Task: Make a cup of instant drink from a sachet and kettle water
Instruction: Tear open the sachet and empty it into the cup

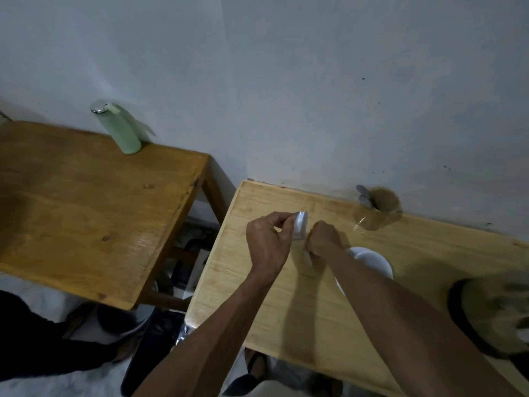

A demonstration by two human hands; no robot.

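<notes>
left hand (267,242) pinching silver sachet (300,229), right hand (323,239) clenched beside it, white cup (372,260) near

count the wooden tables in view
2. A darker wooden table stands on the left with a green bottle on it. A lighter wooden table is on the right, under both hands. More may lie outside the frame.
</notes>
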